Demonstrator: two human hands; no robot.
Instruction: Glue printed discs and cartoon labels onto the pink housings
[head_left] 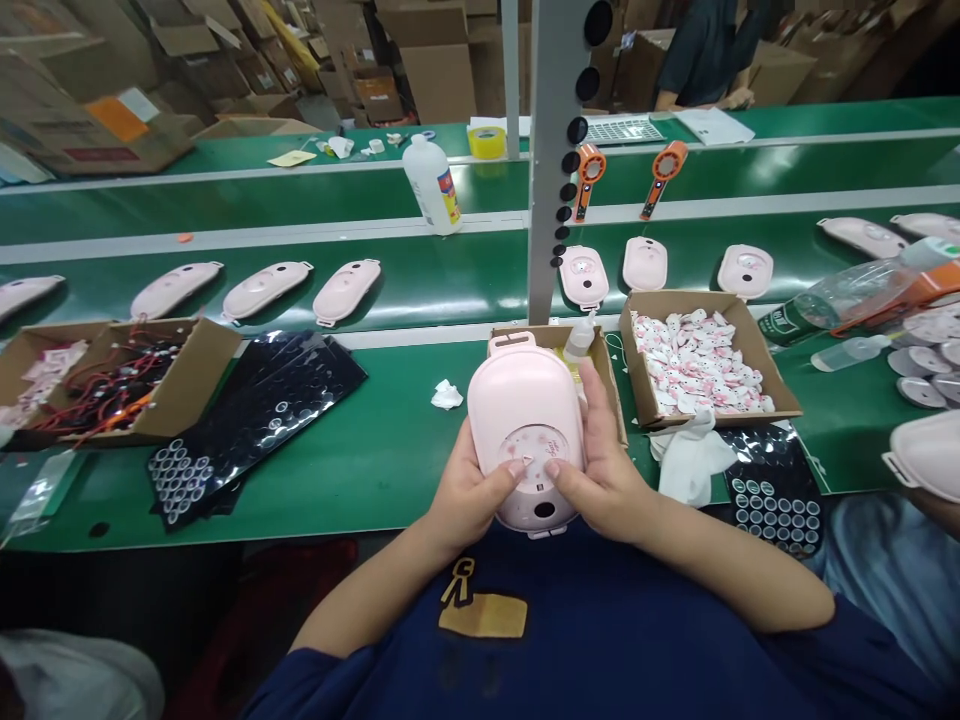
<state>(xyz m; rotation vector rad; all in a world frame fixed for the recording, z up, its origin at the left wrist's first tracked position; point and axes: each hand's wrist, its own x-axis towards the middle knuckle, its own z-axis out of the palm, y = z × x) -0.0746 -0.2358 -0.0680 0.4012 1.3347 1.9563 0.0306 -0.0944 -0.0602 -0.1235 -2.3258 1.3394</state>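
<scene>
Close to my body, both hands hold a pink oval plastic shell with a round printed inset and a small black oval below it. My left hand grips its left side, the thumb lying on the edge of the inset. From the right, my right hand clasps the shell, its thumb pressed on the inset too and its fingers along the side. Behind the shell, partly hidden, stands a small cardboard box with a dropper bottle. Right of it, a carton holds many small white-and-pink printed pieces.
Black sticker sheets and a box of wired parts lie left. A crumpled tissue is near my left hand; a white cloth lies right. Pink shells line the belt behind. A grey post rises ahead. Another person sits opposite.
</scene>
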